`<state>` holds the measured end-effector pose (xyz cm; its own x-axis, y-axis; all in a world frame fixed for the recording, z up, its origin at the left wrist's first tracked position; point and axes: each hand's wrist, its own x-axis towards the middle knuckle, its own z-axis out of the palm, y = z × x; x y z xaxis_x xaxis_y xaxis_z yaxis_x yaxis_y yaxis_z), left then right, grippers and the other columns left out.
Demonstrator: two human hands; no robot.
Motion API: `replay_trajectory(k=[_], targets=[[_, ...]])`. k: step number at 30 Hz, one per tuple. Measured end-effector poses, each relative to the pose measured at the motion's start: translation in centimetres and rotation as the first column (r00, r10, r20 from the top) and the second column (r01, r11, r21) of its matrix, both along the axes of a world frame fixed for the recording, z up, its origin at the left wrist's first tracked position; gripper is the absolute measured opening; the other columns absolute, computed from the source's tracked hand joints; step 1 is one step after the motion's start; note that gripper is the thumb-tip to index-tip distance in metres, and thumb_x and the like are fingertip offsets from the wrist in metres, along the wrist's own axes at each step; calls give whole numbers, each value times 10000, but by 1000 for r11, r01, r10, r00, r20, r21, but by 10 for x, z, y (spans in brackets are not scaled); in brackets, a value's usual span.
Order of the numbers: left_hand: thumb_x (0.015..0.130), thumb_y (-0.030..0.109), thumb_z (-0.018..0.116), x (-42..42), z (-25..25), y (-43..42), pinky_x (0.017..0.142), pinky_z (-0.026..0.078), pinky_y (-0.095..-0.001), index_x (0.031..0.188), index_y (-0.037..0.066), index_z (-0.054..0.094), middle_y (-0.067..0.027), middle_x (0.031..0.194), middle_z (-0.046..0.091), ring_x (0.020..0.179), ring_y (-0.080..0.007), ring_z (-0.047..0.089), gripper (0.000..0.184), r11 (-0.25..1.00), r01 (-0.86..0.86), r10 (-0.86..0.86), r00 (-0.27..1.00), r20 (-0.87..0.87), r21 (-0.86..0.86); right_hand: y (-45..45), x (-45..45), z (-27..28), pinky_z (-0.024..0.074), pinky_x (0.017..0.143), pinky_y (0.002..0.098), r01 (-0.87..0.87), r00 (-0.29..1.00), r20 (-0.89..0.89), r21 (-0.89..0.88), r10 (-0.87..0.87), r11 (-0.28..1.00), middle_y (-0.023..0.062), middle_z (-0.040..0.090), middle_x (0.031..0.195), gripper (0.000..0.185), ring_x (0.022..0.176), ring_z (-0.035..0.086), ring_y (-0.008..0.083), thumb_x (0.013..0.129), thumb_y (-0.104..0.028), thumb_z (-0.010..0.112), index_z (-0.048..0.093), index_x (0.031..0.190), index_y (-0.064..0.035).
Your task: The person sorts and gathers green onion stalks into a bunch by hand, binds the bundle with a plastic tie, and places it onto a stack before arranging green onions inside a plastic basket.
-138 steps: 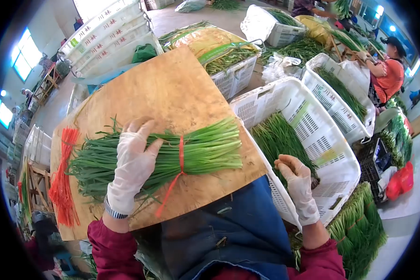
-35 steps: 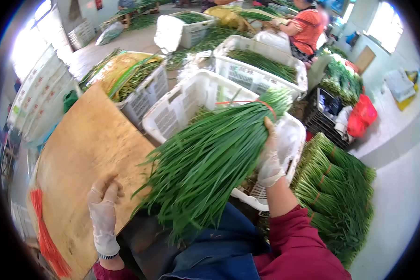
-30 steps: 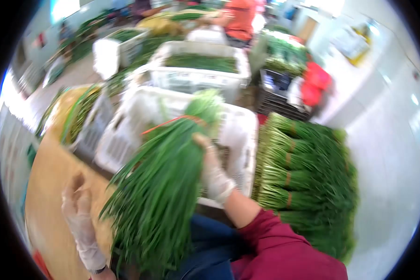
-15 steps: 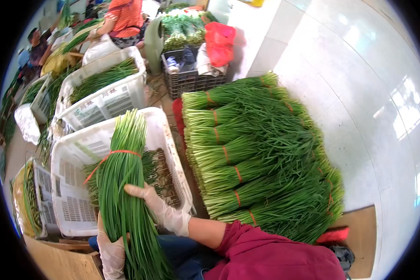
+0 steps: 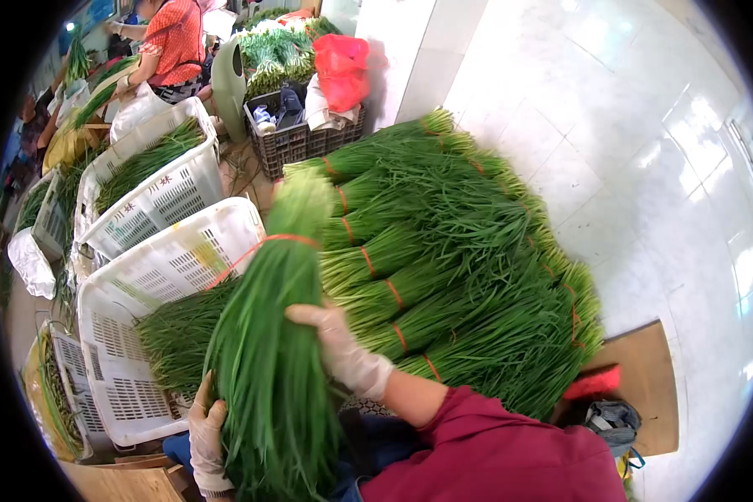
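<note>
A large bundle of long green stalks [image 5: 268, 360], tied near its pale end with a red band, hangs between my gloved hands. My right hand [image 5: 343, 347] grips its right side below the band, thumb across the leaves. Lower down, my left hand [image 5: 207, 431] holds the left edge of the leaves, part of its fingers hidden behind them. Just right of the held bundle lies a wide pile of similar banded bundles [image 5: 468, 251], pale ends to the left. The white crate [image 5: 113, 335] on the left contains loose green stalks [image 5: 180, 335].
Another white crate [image 5: 155, 197] of greens stands behind. A black crate [image 5: 289, 142] bears a red bag [image 5: 341, 71]. A co-worker in orange [image 5: 171, 46] handles greens at the upper left. A wooden board's corner [image 5: 125, 484] shows bottom left; a brown board [image 5: 657, 393] lies right.
My view has turned right, from the wooden board toward the pile. The bundle left the board in my right hand; my left hand now holds its leaves too. The bundle has moved beside the pile.
</note>
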<state>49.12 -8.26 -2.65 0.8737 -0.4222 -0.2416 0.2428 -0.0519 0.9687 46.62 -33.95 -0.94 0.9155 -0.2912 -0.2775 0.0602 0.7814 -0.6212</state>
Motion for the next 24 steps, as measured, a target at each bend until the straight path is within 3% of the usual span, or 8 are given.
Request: replay_trajectory(k=[4,7,12,13,16,19,20,24], targets=[[815,216,595,10,-75,41,800,451,-283,1203,-64,501,-133,978,628,876,-211,584,488,750,135,-146,989,-38,647,-85,-45,9,495,734,321,220,973,-19,-197,-228,955,92,633,915,337,768,605,203,748,-157,614,576,1042,4],[820,190,586,-1,-65,30,706,476,-264,1162,-62,534,-117,877,640,728,-193,601,428,836,32,-79,995,62,548,-156,-92,16,455,780,334,452,867,-49,-338,-495,825,75,629,899,306,798,582,207,727,-190,629,612,971,-6],[843,144,549,0,-65,39,585,497,-235,1142,-56,536,-122,842,628,620,-149,603,360,923,-66,123,984,-130,379,-310,-167,-7,430,845,366,664,638,-61,-463,-768,588,127,597,951,366,890,544,256,675,-172,692,589,982,-1],[843,149,542,0,-72,44,578,502,-239,1140,-62,528,-125,842,628,624,-160,612,364,922,-72,126,985,-119,380,-349,-182,-16,419,876,368,622,647,-84,-516,-758,589,150,585,1042,521,945,536,281,689,-242,707,540,1100,30],[847,148,530,-5,-67,40,579,507,-243,1128,-69,526,-129,849,626,635,-174,620,355,906,-103,143,987,-69,411,-383,-199,-20,339,992,380,277,249,-196,-924,-948,264,218,414,1318,893,1183,431,308,739,-416,682,258,1355,73],[858,124,531,-10,-63,38,634,499,-239,1138,-86,523,-135,873,621,673,-167,610,350,888,-160,187,982,-21,431,-405,-203,-129,277,1050,388,93,243,-308,-937,-920,338,232,249,1425,952,1299,297,341,751,-468,657,164,1410,10],[863,113,533,-12,-59,35,660,496,-237,1146,-94,519,-138,884,620,691,-162,605,351,881,-175,200,980,-11,440,-386,-197,-125,270,1057,390,23,194,-487,-865,-851,501,243,255,1420,950,1317,261,348,756,-459,654,153,1412,10],[861,70,522,-35,-37,36,686,492,-242,1132,-96,530,-137,900,621,728,-163,603,318,888,-227,234,972,30,399,-436,-217,-206,294,1038,374,-90,279,-341,-940,-898,329,284,313,1371,872,1268,332,379,729,-349,693,250,1382,24]])
